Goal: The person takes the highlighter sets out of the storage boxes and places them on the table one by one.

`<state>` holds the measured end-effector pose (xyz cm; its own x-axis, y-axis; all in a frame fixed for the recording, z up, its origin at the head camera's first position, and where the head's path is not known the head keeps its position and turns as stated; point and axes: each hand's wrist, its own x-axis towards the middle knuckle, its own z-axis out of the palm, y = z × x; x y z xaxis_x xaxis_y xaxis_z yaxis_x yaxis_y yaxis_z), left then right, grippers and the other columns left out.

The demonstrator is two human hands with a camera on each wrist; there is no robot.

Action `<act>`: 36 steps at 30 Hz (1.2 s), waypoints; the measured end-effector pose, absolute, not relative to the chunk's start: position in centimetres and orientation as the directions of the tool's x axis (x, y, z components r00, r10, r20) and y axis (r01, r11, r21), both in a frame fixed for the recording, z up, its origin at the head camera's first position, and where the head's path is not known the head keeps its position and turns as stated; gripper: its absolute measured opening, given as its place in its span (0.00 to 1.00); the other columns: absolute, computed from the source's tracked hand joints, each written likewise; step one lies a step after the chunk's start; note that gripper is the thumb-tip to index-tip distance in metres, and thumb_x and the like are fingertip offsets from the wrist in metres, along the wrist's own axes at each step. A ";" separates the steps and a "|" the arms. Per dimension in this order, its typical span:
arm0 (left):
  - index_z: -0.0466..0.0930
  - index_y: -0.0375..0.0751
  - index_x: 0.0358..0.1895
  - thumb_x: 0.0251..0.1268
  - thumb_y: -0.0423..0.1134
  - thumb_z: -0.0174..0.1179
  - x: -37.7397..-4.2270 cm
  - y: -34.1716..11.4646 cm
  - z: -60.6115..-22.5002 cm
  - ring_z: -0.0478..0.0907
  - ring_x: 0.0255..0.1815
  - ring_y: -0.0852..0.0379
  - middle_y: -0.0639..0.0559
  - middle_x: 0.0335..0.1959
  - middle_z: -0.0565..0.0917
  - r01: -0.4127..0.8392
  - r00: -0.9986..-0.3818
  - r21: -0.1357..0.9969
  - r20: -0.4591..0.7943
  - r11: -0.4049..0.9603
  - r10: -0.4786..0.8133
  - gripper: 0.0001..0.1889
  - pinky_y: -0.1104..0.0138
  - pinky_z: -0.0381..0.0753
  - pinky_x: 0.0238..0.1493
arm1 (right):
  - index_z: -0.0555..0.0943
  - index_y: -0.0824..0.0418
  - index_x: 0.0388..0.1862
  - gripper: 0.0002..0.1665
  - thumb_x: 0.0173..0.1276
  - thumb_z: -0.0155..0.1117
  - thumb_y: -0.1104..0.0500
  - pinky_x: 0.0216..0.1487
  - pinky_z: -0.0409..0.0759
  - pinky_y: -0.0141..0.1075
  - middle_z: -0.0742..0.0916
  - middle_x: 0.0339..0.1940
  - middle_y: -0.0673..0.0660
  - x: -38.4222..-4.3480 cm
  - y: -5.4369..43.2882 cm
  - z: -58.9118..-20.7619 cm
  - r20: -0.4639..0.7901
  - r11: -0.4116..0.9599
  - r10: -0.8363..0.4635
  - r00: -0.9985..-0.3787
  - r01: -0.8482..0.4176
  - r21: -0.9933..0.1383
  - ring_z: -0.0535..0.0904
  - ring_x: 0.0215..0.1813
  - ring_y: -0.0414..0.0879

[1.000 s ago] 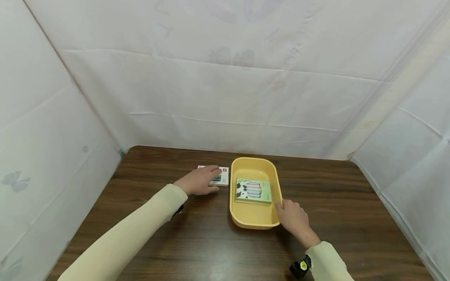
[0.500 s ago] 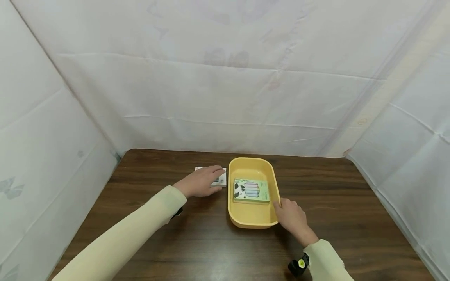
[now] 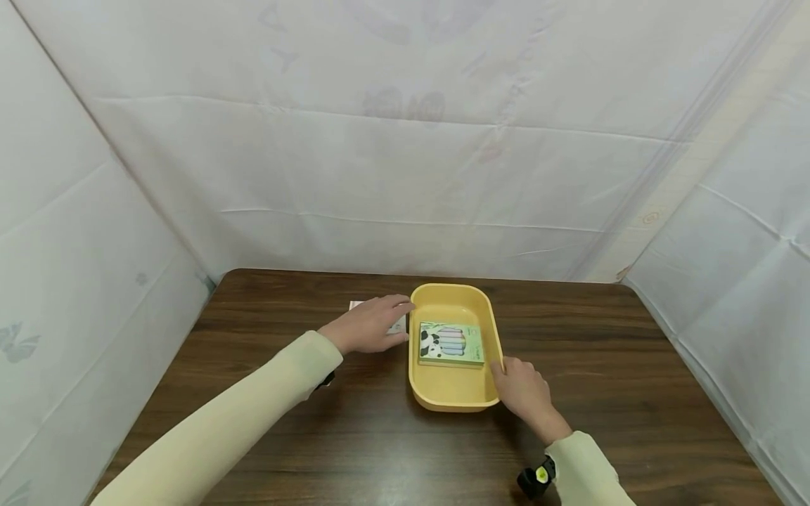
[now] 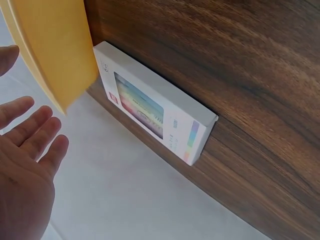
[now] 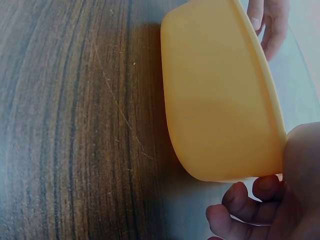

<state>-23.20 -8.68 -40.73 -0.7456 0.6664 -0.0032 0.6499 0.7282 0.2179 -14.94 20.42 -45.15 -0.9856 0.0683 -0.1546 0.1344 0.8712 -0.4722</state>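
Observation:
A yellow plastic basin [image 3: 455,390] stands mid-table, holding a green box with a panda and colored sticks pictured on it [image 3: 451,345]. My right hand [image 3: 524,393] grips the basin's right rim, thumb over the edge and fingers curled against the outside. At the opposite rim, my left hand [image 3: 370,325] reaches out with fingers spread and nothing in its grasp. Under that hand, mostly covered in the head view, lies a flat white box [image 3: 397,325]. The left wrist view shows the same white box [image 4: 145,105] beside the basin, with a rainbow strip and a picture window.
The dark wood-grain table [image 3: 380,450] extends around the basin. White sheeting [image 3: 392,176] rises behind the table's far edge and along both sides. A black wrist strap with a camera [image 3: 536,478] sits on the right wrist.
My left hand has shifted right, off the middle of the white box to the basin's left rim. The right hand keeps its grip, and the head view has drifted slightly.

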 end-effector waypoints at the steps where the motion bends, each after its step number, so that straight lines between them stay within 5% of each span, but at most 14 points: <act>1: 0.65 0.41 0.70 0.69 0.51 0.56 -23.2 -8.6 -40.8 0.67 0.71 0.49 0.46 0.70 0.69 0.658 -0.739 0.218 0.005 0.721 0.673 0.30 0.54 0.66 0.71 | 0.78 0.58 0.29 0.20 0.75 0.45 0.51 0.20 0.64 0.36 0.77 0.18 0.53 -15.0 20.4 -45.2 -0.155 0.870 0.069 -0.985 0.136 -0.473 0.71 0.20 0.45; 36: 0.67 0.44 0.69 0.68 0.54 0.56 -23.3 -6.4 -41.3 0.71 0.66 0.53 0.49 0.68 0.71 0.724 -0.681 0.136 -0.013 0.676 0.732 0.30 0.60 0.71 0.68 | 0.78 0.58 0.29 0.20 0.75 0.44 0.50 0.20 0.64 0.36 0.77 0.18 0.53 -14.8 20.0 -45.1 -0.161 0.861 0.084 -0.983 0.153 -0.486 0.71 0.20 0.45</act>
